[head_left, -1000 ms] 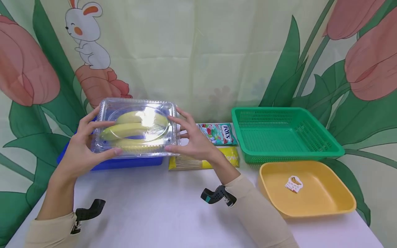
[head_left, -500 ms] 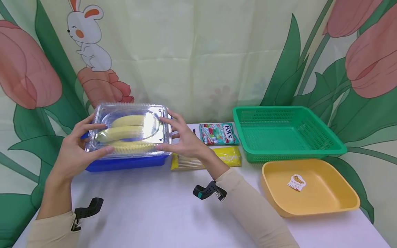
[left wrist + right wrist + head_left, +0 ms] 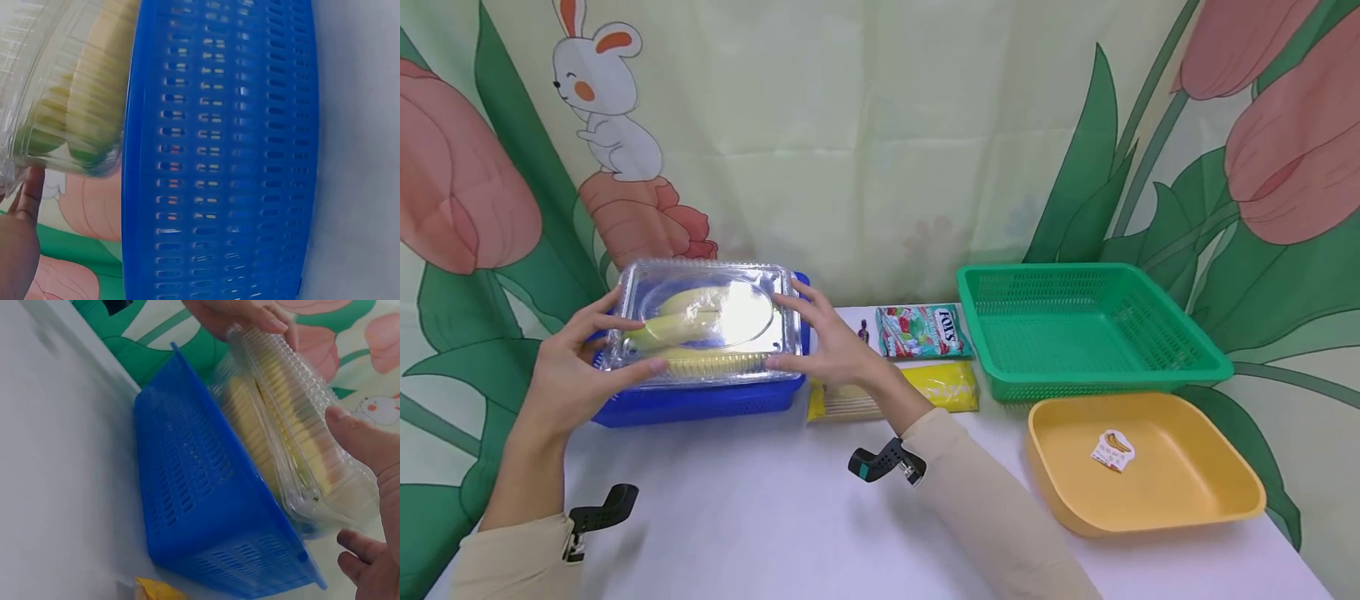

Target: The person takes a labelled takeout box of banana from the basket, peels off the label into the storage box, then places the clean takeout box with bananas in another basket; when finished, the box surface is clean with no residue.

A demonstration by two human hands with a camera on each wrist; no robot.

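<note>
A clear plastic clamshell box with several yellow-green bananas inside is held level between both hands. My left hand grips its left end, thumb on the front and a finger on the lid. The right hand holds the opposite end, thumb at the front corner. Directly beneath is a blue perforated basket. In the right wrist view the lower part of the box sits within the rim of the basket, slightly tilted. The left wrist view has the basket's slotted wall filling the middle.
Right of the basket lie a FOX'S candy bag, a yellow packet and a small dark item. Further right stand a green basket and a yellow tray with a banana-printed tag. A printed curtain hangs behind.
Both hands have carried the clamshell box down and a little left, from above and in front of the blue basket to its opening. The other items have stayed in place.
</note>
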